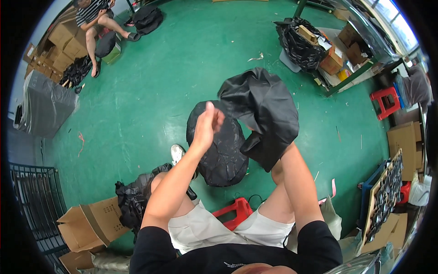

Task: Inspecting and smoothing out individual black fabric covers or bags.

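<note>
One black, softly shiny, creased cover hides the right grip, whose state I cannot tell, just right of an oval black bundle. The cover's rounded end points far, its hem near, long axis roughly near to far. The left grip is loosely spread.

We've got green floor. On it we mark a black heap upper left, white scrap upper middle, red strand left, red stool far right. Black oval bundle sits centre; direct floor contact, we can't tell.
</note>
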A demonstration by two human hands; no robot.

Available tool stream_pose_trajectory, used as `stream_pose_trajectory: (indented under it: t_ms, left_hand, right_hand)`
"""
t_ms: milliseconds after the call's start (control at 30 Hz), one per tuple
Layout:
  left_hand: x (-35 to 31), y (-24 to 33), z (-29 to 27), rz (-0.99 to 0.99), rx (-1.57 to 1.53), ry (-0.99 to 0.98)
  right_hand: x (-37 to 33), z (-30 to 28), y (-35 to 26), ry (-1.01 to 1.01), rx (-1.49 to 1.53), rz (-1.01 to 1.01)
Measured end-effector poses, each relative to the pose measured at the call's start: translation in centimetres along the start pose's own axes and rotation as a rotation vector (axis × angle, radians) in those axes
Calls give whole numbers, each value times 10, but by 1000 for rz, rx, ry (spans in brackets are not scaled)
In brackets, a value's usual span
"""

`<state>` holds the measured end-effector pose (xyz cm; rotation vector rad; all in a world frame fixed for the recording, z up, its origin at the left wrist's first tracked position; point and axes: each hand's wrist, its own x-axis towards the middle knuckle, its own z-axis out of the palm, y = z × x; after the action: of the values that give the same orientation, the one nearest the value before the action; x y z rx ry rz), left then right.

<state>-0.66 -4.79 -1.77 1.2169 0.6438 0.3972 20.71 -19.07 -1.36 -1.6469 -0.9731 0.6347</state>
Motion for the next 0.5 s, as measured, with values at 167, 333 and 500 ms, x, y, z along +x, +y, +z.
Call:
stream_pose_trajectory:
  t_ms: [167, 333, 500]
  left_hand:
    - [3, 32, 30, -92, -714, 178]
    - [0, 35, 11, 173, -592, 159]
    - [-9, 44, -5, 197, -656, 97]
  right_hand:
    - [-5, 32, -56, 98, -381, -453]
    - [-13, 9, 42, -143, 653, 407]
    - [8, -14, 106, -300, 944, 180]
